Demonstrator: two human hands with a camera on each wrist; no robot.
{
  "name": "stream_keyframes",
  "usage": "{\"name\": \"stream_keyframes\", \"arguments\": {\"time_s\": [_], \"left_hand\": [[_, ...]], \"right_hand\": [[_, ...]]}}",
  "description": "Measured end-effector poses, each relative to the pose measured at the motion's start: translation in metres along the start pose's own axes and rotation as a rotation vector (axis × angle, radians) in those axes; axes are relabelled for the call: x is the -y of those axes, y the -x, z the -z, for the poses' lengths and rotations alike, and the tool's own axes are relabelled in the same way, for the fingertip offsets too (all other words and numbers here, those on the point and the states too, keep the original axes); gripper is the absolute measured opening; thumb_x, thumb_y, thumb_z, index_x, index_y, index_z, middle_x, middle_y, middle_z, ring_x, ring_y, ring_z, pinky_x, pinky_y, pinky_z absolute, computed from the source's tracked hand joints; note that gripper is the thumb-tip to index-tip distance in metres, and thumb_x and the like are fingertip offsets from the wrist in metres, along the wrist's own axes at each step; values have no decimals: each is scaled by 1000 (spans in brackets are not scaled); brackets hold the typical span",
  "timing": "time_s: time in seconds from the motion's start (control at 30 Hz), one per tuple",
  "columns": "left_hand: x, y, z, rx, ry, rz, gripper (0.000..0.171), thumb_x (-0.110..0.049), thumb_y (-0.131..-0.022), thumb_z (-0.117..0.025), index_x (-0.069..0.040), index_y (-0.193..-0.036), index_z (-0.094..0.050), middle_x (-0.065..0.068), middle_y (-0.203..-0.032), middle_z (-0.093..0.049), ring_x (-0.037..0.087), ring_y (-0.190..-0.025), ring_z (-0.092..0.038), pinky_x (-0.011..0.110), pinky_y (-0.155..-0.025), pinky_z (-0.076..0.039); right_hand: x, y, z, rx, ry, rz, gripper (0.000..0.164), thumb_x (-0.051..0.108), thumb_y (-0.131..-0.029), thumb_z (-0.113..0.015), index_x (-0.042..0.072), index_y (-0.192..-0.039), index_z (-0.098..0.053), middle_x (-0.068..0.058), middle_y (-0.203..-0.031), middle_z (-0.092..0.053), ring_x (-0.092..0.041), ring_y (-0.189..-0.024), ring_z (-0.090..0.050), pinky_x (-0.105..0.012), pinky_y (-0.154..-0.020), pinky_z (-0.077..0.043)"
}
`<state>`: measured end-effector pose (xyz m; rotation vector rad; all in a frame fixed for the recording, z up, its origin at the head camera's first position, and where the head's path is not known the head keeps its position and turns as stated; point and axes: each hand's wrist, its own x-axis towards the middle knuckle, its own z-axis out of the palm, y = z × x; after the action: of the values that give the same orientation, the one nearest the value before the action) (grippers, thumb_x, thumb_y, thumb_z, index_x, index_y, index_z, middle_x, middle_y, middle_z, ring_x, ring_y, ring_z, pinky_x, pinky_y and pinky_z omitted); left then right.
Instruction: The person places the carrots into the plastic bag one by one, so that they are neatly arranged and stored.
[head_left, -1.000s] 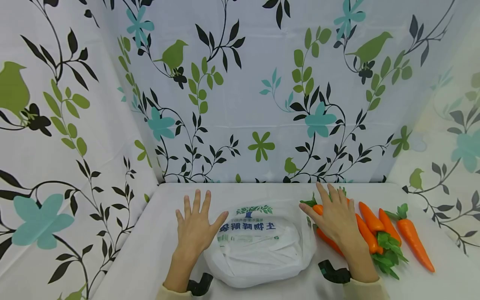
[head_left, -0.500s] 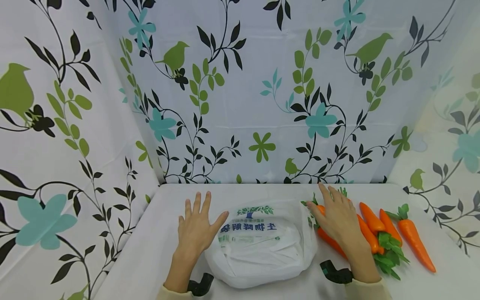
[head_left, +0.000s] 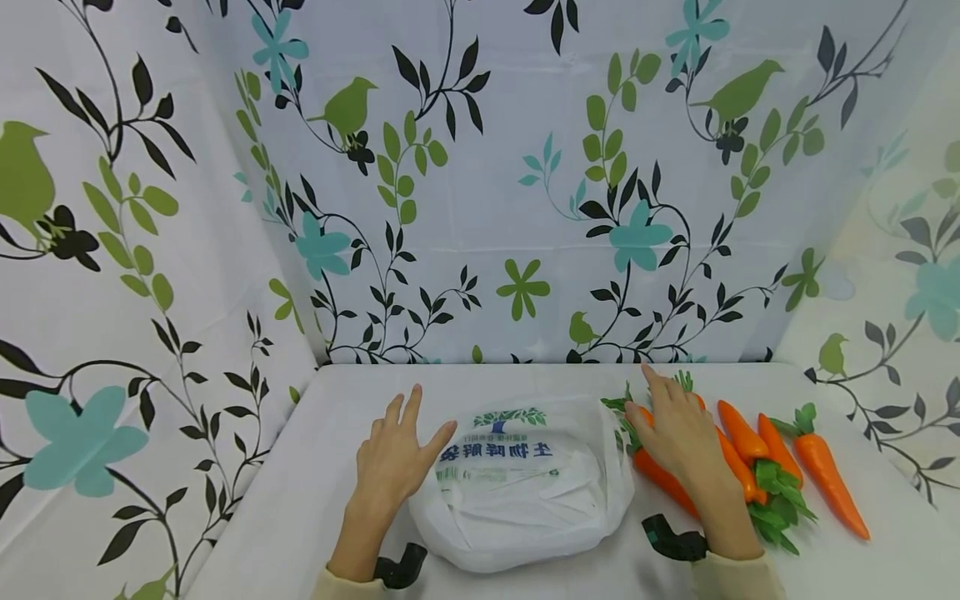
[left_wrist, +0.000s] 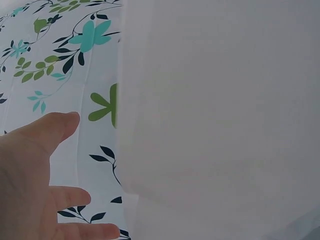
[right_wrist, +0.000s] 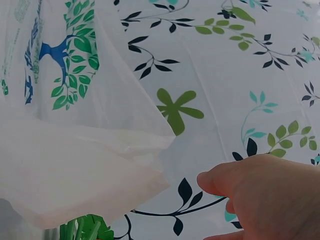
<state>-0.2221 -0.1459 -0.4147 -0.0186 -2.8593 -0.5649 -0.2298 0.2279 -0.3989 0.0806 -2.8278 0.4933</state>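
A white plastic bag [head_left: 517, 500] printed with a green and blue tree and blue lettering lies in the middle of the table; what is inside it is hidden. My left hand [head_left: 390, 462] is just off the bag's left side, thumb and index finger spread, the other fingers slightly bent, holding nothing. Over on the right, my right hand [head_left: 684, 442] hovers above several orange carrots [head_left: 738, 467] with green tops, partly covering them. Nothing is held in it. In the right wrist view the bag [right_wrist: 75, 165] fills the left side, and the right thumb stands apart from it.
One carrot [head_left: 831, 483] lies apart at the far right. The white table [head_left: 300, 500] ends at the back against a patterned curtain [head_left: 480, 208] with birds, leaves and flowers. Similar curtain hangs at both sides. Black devices [head_left: 675, 542] are worn at the wrists.
The left hand's fingers have bent somewhat from being spread straight. The right hand has shifted slightly right, its fingers drawing closer together. Bag and carrots stay put.
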Motion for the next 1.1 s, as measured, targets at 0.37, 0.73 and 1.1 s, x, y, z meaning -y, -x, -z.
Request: {"name": "stream_keyframes", "arguments": {"time_s": [0.37, 0.73, 1.1], "left_hand": [[4, -2, -1, 43, 23, 8, 85, -68, -92, -52, -17, -157, -34, 18, -151, -48, 43, -126, -57, 64, -89, -50], [5, -2, -4, 49, 24, -17, 68, -53, -92, -62, -7, -142, -55, 20, -135, -62, 41, -113, -65, 58, -86, -54], [6, -3, -4, 28, 16, -39, 57, -45, -93, -64, -2, -130, -64, 19, -125, -68, 38, -112, -67, 54, -88, -55]], "right_hand": [[-3, -5, -3, 61, 5, -22, 68, 36, -101, -52, 3, -155, -28, -34, -147, -41, -55, -131, -41, -73, -100, -38], [-4, -7, -5, 146, 14, -74, 67, 35, -99, -54, 3, -153, -32, -36, -148, -39, -55, -130, -43, -72, -93, -43], [-6, -8, -5, 239, 34, -85, 64, 27, -94, -61, -3, -147, -39, -36, -146, -41, -53, -128, -46, -69, -97, -44]]}}
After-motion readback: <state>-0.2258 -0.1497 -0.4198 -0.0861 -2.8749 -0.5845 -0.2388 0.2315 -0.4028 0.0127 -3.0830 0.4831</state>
